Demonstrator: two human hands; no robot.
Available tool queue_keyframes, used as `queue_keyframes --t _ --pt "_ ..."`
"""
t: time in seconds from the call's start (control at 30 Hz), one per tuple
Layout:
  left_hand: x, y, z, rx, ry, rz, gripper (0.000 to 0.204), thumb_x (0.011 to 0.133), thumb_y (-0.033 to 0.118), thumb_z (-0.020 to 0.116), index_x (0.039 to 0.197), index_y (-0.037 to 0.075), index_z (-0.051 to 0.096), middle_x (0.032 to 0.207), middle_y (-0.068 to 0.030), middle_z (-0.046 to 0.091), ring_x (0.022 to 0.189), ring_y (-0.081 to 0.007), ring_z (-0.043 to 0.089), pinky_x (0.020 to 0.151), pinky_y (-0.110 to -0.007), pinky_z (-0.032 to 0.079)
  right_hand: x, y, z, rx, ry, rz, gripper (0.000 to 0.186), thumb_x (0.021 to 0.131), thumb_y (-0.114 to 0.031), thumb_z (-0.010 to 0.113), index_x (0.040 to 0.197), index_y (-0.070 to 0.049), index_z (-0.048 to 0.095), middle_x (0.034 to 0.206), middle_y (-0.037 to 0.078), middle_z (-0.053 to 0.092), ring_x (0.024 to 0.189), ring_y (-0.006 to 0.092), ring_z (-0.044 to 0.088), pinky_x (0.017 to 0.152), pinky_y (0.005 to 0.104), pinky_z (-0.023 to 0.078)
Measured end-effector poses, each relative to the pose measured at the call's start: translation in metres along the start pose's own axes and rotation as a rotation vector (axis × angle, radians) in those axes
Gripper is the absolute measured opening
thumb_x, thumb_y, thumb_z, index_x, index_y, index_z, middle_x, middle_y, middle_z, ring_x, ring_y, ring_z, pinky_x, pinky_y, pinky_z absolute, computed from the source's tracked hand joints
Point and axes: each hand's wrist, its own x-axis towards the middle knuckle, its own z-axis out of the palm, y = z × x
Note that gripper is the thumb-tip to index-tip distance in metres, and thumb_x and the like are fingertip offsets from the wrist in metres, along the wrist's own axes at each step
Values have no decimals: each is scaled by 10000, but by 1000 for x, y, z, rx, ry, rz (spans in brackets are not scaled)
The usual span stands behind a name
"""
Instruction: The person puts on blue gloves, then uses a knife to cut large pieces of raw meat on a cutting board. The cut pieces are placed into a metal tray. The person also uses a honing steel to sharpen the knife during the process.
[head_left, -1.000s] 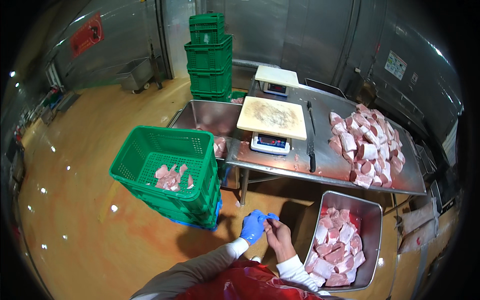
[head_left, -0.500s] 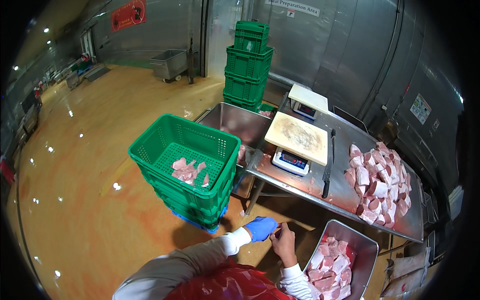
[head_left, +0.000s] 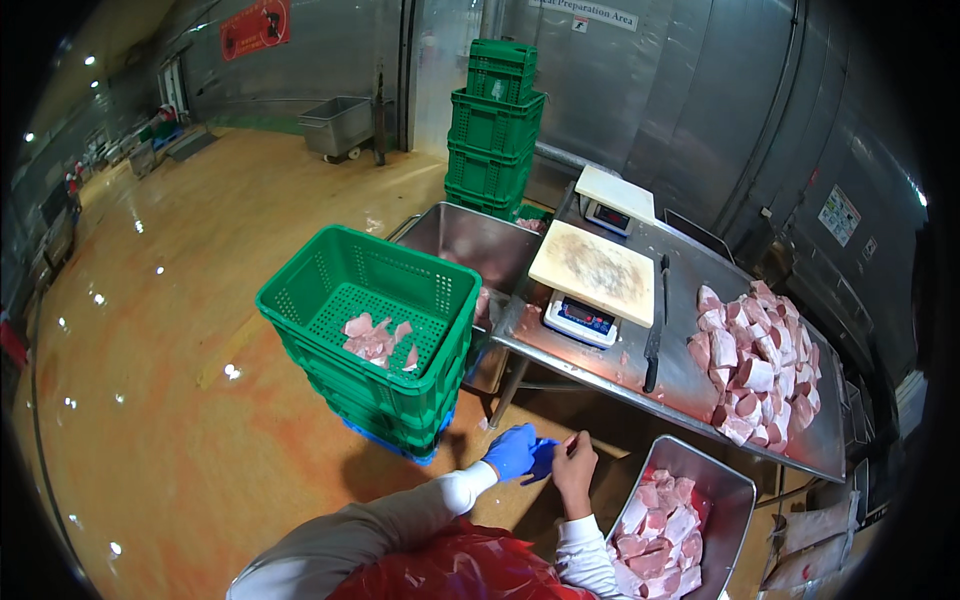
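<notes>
A worker in a red apron (head_left: 455,565) handles a loose blue glove (head_left: 541,461) between two hands. The gloved left hand (head_left: 511,452) curls its fingers on it; the bare right hand (head_left: 574,472) bends its fingers in at the glove's edge, their grip too hidden to tell. Near the right hand sits a metal tub (head_left: 728,515) of meat chunks (head_left: 660,535); to the left, a green crate (head_left: 405,278) holds meat scraps (head_left: 370,341). Beyond, a steel table (head_left: 690,280) bears a knife (head_left: 654,354), a scale (head_left: 582,319) under a stained board (head_left: 592,272), and a meat pile (head_left: 760,365). Farther back stand stacked crates (head_left: 492,130) and a cart (head_left: 338,125).
</notes>
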Motion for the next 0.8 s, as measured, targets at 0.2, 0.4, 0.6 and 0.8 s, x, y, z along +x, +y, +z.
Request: queue_keyframes --t 0.2,0.4,0.6,0.8 --pt "-8 19 6 -1367 -372 -475 213 976 420 618 1084 239 652 1004 37 654 942 -142 621 808 -321 467 -1 17 6 99 23 36 160 793 -4 675 807 3 515 655 127 598 583 195 593 598 341 489" --pt "-5 17 -3 -1087 -246 -322 273 994 375 638 1131 145 691 959 -7 693 857 -117 649 743 -270 502 -7 21 10 78 22 76 189 777 14 687 816 -1 502 657 116 593 575 166 572 591 330 483" --pt "-1 26 -4 -242 75 -252 244 886 283 743 876 52 664 786 -105 686 714 -195 669 659 -341 526 -16 11 12 -34 27 -31 207 787 20 660 892 -17 486 639 128 563 557 265 583 581 369 481" --pt "15 -5 -1 15 217 -112 176 845 201 690 825 47 607 835 -198 659 818 -384 680 736 -478 530 -29 6 9 -258 -146 -244 79 844 -33 612 865 -98 652 800 154 615 791 377 649 664 496 499"
